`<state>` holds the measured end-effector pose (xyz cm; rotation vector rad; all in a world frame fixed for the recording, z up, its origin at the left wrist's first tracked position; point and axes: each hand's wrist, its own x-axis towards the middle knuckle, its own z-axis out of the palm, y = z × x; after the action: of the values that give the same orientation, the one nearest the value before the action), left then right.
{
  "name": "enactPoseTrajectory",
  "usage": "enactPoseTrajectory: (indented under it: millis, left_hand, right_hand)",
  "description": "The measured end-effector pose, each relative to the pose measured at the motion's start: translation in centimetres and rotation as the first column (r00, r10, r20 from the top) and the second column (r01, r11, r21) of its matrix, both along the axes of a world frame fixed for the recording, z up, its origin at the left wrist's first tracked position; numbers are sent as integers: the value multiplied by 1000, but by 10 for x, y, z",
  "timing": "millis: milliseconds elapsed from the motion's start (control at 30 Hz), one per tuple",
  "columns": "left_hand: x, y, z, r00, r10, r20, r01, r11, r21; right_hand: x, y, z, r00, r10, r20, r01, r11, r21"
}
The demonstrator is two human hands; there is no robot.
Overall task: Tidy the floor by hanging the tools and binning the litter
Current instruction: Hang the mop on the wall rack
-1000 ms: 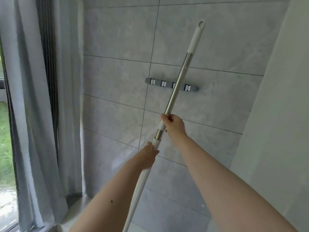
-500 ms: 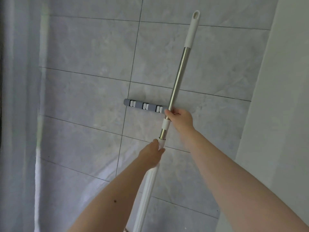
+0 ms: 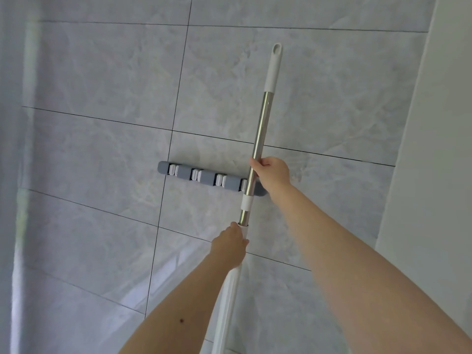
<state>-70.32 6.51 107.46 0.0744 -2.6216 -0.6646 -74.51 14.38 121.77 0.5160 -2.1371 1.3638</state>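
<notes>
Right hand (image 3: 271, 172) wraps steel pole (image 3: 259, 139) at rack (image 3: 207, 176); left hand (image 3: 229, 247) grips white section below. Risk: pole slightly tilted, may miss rightmost clip, slide down wall.

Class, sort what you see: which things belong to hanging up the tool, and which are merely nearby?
Job in hand: mop handle; wall rack; left hand; right hand.

Merely nearby: tiled wall; curtain.
</notes>
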Motion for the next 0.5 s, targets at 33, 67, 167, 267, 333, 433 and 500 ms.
enactPoseTrajectory:
  millis: [33, 67, 167, 267, 333, 433, 500]
  left_hand:
    - [-3, 1, -1, 1000, 8, -10, -8, 1000, -16]
    - [-5, 1, -2, 1000, 10, -21, -11, 999, -33]
    - [-15, -5, -6, 1000, 1, -28, -4, 995, -101]
    - [-18, -13, -5, 1000, -11, -3, 11, 991, -130]
    - [-20, -16, -7, 998, -21, 62, 29, 991, -129]
    - [-25, -22, -16, 982, -27, 185, 53, 989, -137]
    - [-25, -22, -21, 981, -39, 190, 64, 990, -126]
  right_hand:
    - [-6, 0, 0, 1000, 2, -5, -2, 1000, 2]
    - [-10, 0, 0, 1000, 1, -6, -1, 1000, 3]
    - [-23, -1, -4, 1000, 11, -1, -11, 1000, 7]
    - [-27, -3, -4, 999, 32, -4, -32, 999, -19]
    - [-29, -3, -3, 1000, 28, -1, -28, 999, -41]
    - [-37, 0, -2, 999, 32, 33, -28, 995, -93]
    - [-40, 2, 0, 999, 40, 34, -37, 995, -92]
